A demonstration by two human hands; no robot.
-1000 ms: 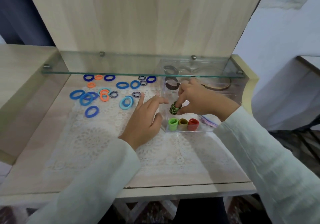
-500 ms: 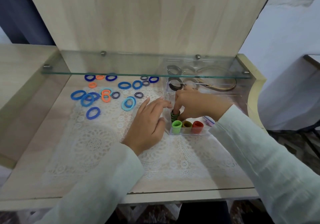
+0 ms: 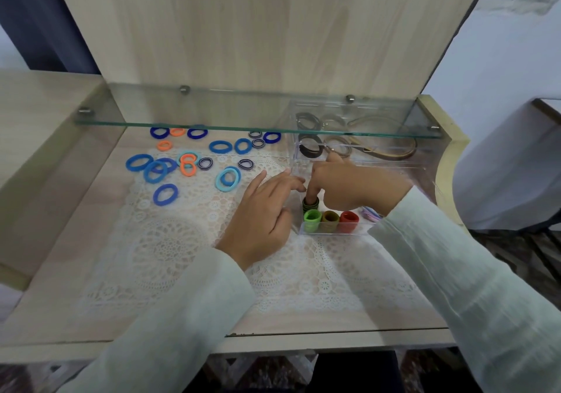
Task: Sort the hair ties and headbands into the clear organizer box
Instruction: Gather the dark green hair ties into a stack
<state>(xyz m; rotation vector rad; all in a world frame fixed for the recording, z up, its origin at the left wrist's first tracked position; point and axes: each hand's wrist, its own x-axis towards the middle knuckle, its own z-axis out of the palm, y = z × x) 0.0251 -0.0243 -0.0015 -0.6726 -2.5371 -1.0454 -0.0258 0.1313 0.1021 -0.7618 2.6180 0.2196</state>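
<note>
We have one view, a wide-angle camera worn on the head, above the near edge of the table (image 3: 334,342) and tilted forward and down; the wooden back panel (image 3: 243,28) spans the top of the frame, the glass shelf (image 3: 212,113) the upper middle; we sit close, so the left sleeve (image 3: 170,332) and right sleeve (image 3: 470,286) fill the lower corners; the left hand (image 3: 261,219) and right hand (image 3: 355,184) lie just right of centre at the clear organizer box (image 3: 379,162); a pale wall (image 3: 501,74) shows at the right edge.
</note>
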